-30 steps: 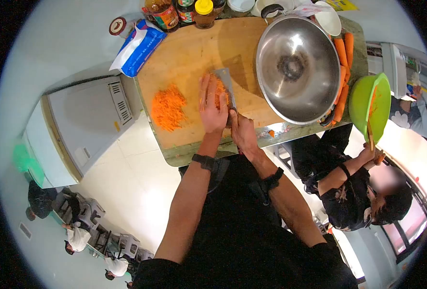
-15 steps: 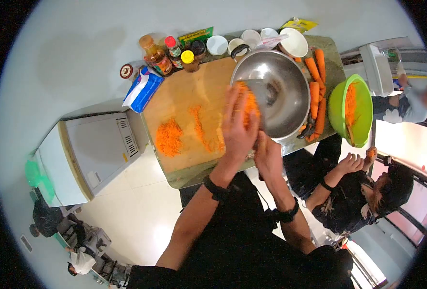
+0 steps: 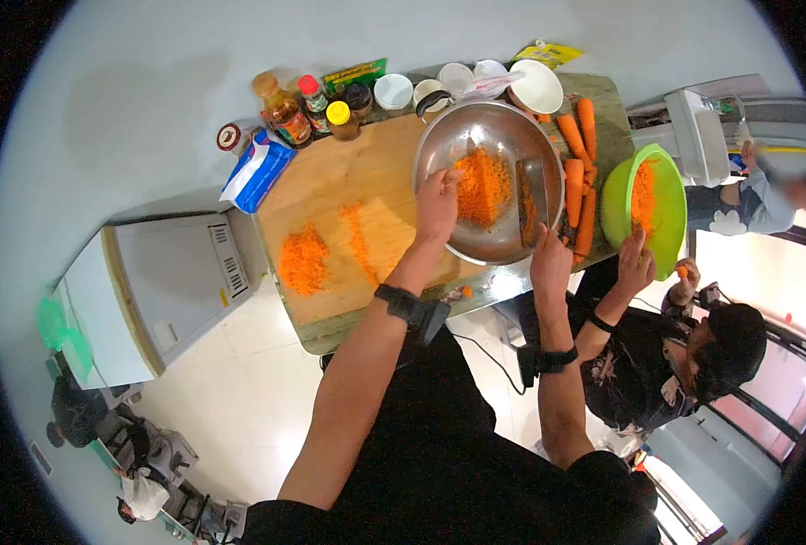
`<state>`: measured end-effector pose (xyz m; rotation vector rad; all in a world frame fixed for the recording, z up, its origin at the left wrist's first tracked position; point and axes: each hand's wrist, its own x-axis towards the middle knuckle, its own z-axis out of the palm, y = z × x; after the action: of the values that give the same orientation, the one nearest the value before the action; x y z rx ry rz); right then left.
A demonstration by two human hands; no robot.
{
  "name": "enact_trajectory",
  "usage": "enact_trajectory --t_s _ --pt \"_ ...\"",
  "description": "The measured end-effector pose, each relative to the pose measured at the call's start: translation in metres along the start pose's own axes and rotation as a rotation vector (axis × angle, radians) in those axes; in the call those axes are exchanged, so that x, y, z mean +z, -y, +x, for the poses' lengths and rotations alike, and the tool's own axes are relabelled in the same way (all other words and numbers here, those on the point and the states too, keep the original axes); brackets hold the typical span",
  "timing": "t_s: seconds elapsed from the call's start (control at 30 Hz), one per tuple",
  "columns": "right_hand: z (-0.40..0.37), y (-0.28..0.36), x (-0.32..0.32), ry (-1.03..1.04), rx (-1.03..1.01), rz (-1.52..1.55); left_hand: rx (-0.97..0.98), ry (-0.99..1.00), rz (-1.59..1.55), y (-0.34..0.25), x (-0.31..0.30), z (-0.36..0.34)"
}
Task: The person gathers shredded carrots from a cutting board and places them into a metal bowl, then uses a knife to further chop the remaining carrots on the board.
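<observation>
The left hand (image 3: 439, 205), fingers loosely spread and holding nothing, rests inside the steel bowl (image 3: 484, 132) against the shredded carrot (image 3: 484, 186). The right hand (image 3: 549, 265) has its fingers closed on a cleaver (image 3: 531, 189), whose blade lies within the bowl.

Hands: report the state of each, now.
Left hand: open, at the shredded carrot in the steel bowl.
Right hand: closed on the cleaver.

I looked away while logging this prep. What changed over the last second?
The left hand and the right hand, gripping the cleaver, carried shredded carrot rightward from the cutting board into the steel bowl. The carrot pile on the board and the whole carrots stayed.
</observation>
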<state>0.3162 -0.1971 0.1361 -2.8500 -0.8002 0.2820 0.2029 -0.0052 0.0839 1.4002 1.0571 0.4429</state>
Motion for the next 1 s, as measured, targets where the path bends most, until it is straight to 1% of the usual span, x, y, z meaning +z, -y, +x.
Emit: enact_trajectory --t_s 0.03,0.07,0.1,0.13,0.17,0.2,0.23,0.27,0.3,0.33,0.37,0.4,0.43,0.47,0.53,0.57,0.6,0.63,0.67,0.7,0.77,0.8,0.83,0.87,0.9,0.93,0.97,1.0 --pt "-0.001 -0.001 -0.004 0.012 0.007 0.043 -0.116 -0.004 -0.194 0.01 0.004 0.005" --pt "-0.006 -0.003 -0.009 0.004 0.012 0.041 -0.105 -0.07 -0.57 0.021 0.01 0.009" --pt "-0.011 -0.001 -0.017 -0.037 0.021 0.11 -0.101 -0.062 -0.575 0.013 0.005 0.007" --pt "-0.017 0.004 -0.026 -0.075 0.03 0.181 -0.2 -0.023 -0.684 0.002 -0.009 0.002" --pt "-0.025 0.011 -0.035 -0.078 0.031 0.179 -0.3 0.015 -0.79 -0.01 -0.02 -0.003" --pt "-0.033 0.021 -0.046 -0.117 0.065 0.234 -0.3 0.016 -0.792 -0.013 -0.025 -0.007" --pt "-0.037 0.028 -0.05 -0.155 0.099 0.29 -0.367 -0.011 -0.895 -0.016 -0.03 -0.012" --pt "-0.037 0.029 -0.044 -0.158 0.096 0.291 -0.432 -0.038 -0.998 -0.02 -0.034 -0.016" --pt "-0.035 0.027 -0.03 -0.241 0.055 0.286 -0.425 -0.038 -0.998 -0.021 -0.037 -0.018" --pt "-0.034 0.027 -0.014 -0.322 0.017 0.28 -0.472 -0.024 -1.086 -0.017 -0.04 -0.021" --pt "-0.028 0.029 0.004 -0.323 -0.01 0.324 -0.524 -0.008 -1.172 -0.012 -0.042 -0.028" --pt "-0.016 0.021 0.022 -0.238 -0.08 0.202 -0.525 -0.003 -1.171 -0.006 -0.043 -0.034" --pt "-0.007 0.022 0.026 -0.154 -0.155 0.082 -0.558 0.015 -1.218 -0.001 -0.044 -0.038" --pt "-0.008 0.021 0.026 -0.161 -0.163 0.084 -0.587 0.029 -1.268 0.004 -0.048 -0.04" --pt "-0.014 0.034 0.007 -0.072 0.029 0.031 -0.562 0.047 -1.277 0.007 -0.06 -0.055" --pt "-0.014 0.038 -0.005 -0.082 0.011 0.029 -0.552 0.058 -1.291 0.009 -0.063 -0.06" --pt "-0.02 0.039 -0.019 -0.139 -0.028 0.01 -0.549 0.054 -1.304 0.014 -0.067 -0.064" --pt "-0.028 0.042 -0.034 -0.197 -0.068 -0.01 -0.593 0.028 -1.337 0.022 -0.073 -0.067" --pt "-0.036 0.048 -0.05 -0.219 -0.086 0.095 -0.631 0.004 -1.369 0.029 -0.079 -0.067" --pt "-0.04 0.048 -0.052 -0.224 -0.099 0.092 -0.621 0.002 -1.38 0.038 -0.086 -0.069" --pt "-0.043 0.05 -0.048 -0.276 -0.044 0.186 -0.579 0.008 -1.401 0.058 -0.104 -0.073" --pt "-0.046 0.057 -0.035 -0.344 -0.013 0.217 -0.574 0.002 -1.407 0.064 -0.114 -0.074" --pt "-0.04 0.045 -0.014 -0.343 -0.018 0.212 -0.568 -0.057 -1.318 0.071 -0.12 -0.078" --pt "-0.029 0.023 0.012 -0.251 -0.094 0.125 -0.564 -0.112 -1.228 0.077 -0.125 -0.083" --pt "-0.026 0.032 0.012 -0.162 -0.177 0.043 -0.558 -0.116 -1.237 0.081 -0.131 -0.086" --pt "-0.03 0.041 0.014 -0.131 -0.083 0.011 -0.563 -0.142 -1.118 0.085 -0.14 -0.091" --pt "-0.039 0.047 0.013 -0.137 -0.088 0.01 -0.569 -0.162 -0.997 0.087 -0.146 -0.094" --pt "-0.048 0.057 0.008 -0.224 -0.033 0.076 -0.559 -0.162 -1.006 0.093 -0.151 -0.094"
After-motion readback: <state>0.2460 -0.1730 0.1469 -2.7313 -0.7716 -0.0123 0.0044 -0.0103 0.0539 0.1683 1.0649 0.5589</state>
